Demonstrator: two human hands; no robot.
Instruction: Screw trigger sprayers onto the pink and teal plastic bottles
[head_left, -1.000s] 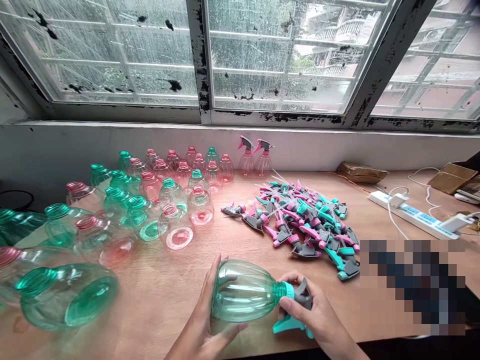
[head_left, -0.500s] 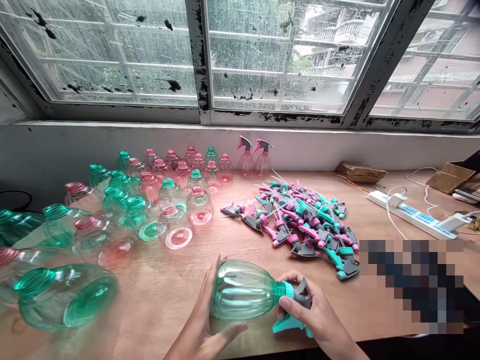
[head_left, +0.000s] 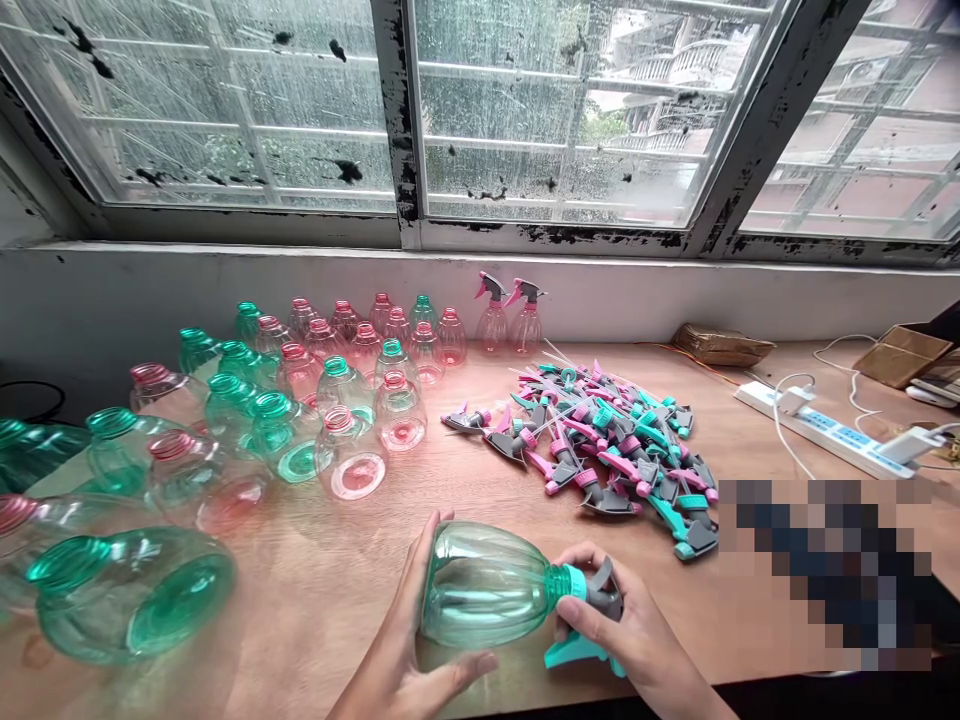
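Holding sideways: see-through green bottle [head_left: 484,590]

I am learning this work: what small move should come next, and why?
Probably a small twist of the turquoise collar by the right hand: its fingers grip there, the left hand braces the green bottle, and the collar's tightness cannot be seen.

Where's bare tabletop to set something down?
Widest patch: tabletop between the front-left green bottle and left hand. Narrower: between the spray-head pile and power strip. Crowded: the left side, with open bottles, and the pile itself.
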